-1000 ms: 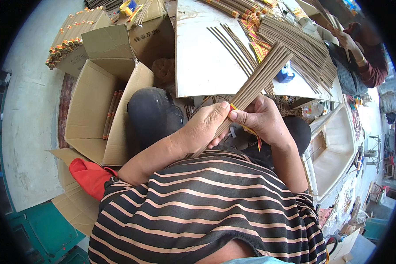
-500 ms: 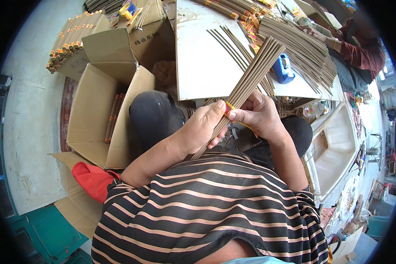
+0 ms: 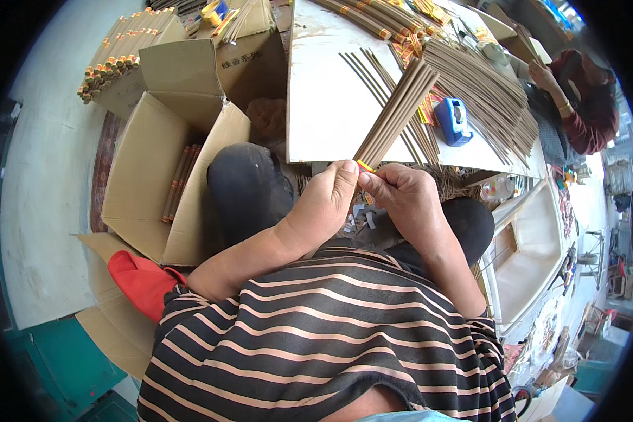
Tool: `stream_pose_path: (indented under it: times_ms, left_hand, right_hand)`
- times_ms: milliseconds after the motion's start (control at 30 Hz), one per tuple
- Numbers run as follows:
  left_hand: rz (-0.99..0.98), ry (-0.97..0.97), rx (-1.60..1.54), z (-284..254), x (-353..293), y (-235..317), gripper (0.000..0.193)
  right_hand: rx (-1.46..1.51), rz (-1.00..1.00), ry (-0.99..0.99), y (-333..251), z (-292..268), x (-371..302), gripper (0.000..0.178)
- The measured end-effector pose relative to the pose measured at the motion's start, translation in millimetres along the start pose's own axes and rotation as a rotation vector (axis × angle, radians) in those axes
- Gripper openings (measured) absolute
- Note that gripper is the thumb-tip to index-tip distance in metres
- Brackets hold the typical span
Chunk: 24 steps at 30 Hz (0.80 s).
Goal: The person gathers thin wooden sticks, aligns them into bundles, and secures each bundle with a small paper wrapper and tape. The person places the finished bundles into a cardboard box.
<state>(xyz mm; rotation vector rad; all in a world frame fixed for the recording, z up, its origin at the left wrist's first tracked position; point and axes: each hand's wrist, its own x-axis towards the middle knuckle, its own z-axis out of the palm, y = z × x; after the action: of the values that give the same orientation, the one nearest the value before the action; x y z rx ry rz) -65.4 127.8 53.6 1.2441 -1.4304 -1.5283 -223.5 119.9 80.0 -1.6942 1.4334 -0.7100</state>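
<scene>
The left hand point(image 3: 330, 193) is closed around the lower part of a bundle of brown sticks point(image 3: 397, 112), its thumb at a red and yellow band point(image 3: 365, 167). The bundle's long axis slants from this grip up to the right and away from the person; its far end spreads slightly above the surface point(image 3: 330, 105), while the near end is hidden by the hand. The right hand point(image 3: 408, 193) is drawn in narrow, thumb and fingers pinching at the band from the other side.

Around them, from the left: a stack of banded bundles point(image 3: 130, 46), a red cloth point(image 3: 139, 285), and an open carton point(image 3: 137, 176) with a few dark red-brown rolls point(image 3: 179, 183) inside. The white surface bears wrapped bundles point(image 3: 362, 17) near its far edge, a thin row of sticks point(image 3: 366, 81) pointing toward the person, then a blue tape dispenser point(image 3: 454, 123) just beside a broad spread of loose sticks point(image 3: 485, 91). A pale tub point(image 3: 538, 232) stands near its right corner. Farthest right, a co-worker in a dark red sleeve point(image 3: 584, 133) sits by the surface.
</scene>
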Motion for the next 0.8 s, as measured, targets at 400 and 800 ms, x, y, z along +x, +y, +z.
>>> stream_pose_path:
  times_ms: [400, 800]
  left_hand:
    - [0.235, 0.107, 0.103, 4.4, 2.4, -12.2, 0.05]
    - [0.206, -0.231, -0.169, -0.7, -6.2, 6.5, 0.058]
  right_hand:
    - [0.771, -0.016, -0.038, 15.3, 30.6, -9.4, 0.025]
    - [1.232, -0.143, -0.159, 29.8, 36.0, -8.5, 0.032]
